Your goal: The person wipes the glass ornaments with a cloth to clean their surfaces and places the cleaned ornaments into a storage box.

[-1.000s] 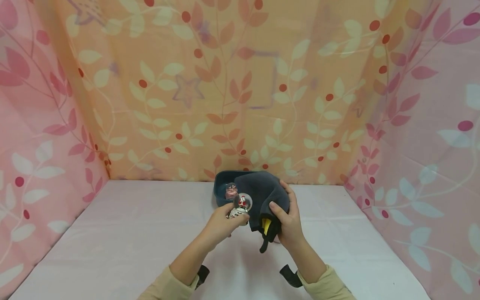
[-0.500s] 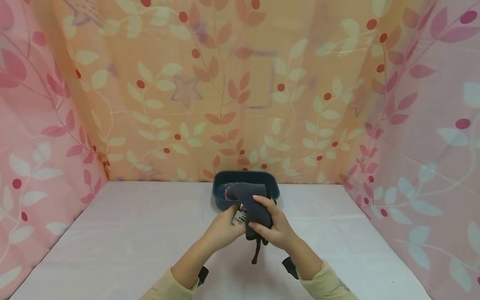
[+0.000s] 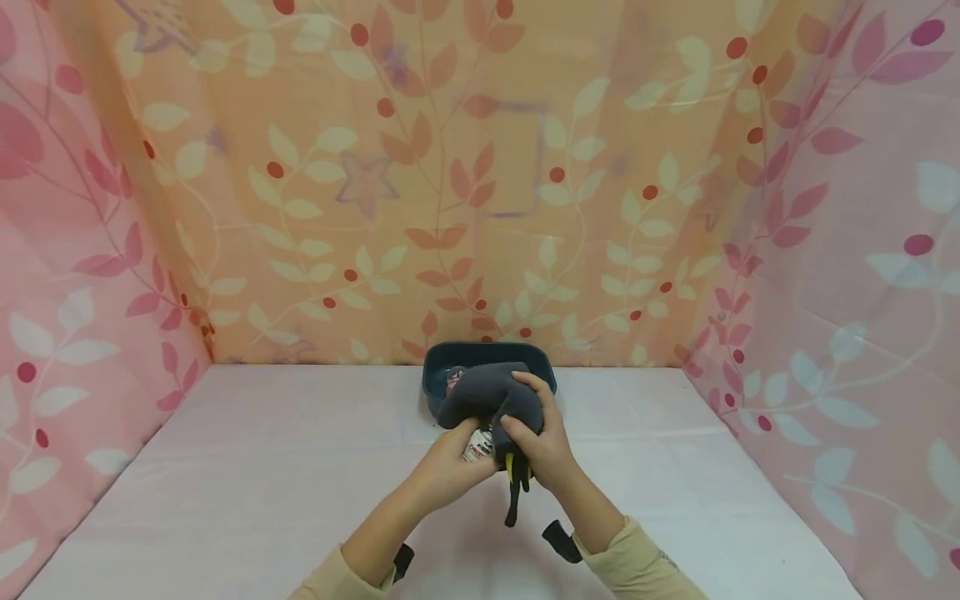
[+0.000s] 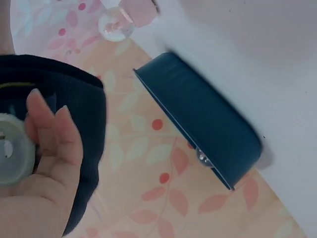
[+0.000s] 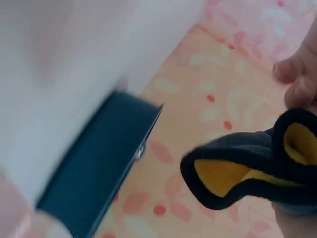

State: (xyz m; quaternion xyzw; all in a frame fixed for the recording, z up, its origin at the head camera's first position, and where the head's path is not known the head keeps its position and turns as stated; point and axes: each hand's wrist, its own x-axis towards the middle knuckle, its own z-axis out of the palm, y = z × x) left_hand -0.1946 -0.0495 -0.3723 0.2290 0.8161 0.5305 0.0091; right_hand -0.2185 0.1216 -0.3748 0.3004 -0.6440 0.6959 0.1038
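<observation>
My left hand (image 3: pixel 450 471) holds a snow globe by its white patterned base (image 3: pixel 477 446). The dome is hidden under a dark grey cloth (image 3: pixel 487 383) with black edging and yellow lining. My right hand (image 3: pixel 546 433) grips the cloth around the dome, thumb in front and fingers over the top. Black straps (image 3: pixel 513 496) hang below it. In the left wrist view the round underside of the base (image 4: pixel 15 148) sits against the left fingers (image 4: pixel 67 129), with the cloth behind. Folded edges of the cloth (image 5: pixel 223 178) show yellow in the right wrist view.
Behind the hands a dark blue box (image 3: pixel 542 360) stands near the back wall. A small pink globe (image 3: pixel 453 379) lies inside it. Another pink snow globe (image 4: pixel 133 17) stands on the white table outside the box, seen in the left wrist view. Patterned cloth walls enclose the table.
One second ago the Santa snow globe showed uncovered, with the cloth held to its right. The right hand has brought the cloth left over the dome and since shifted it slightly.
</observation>
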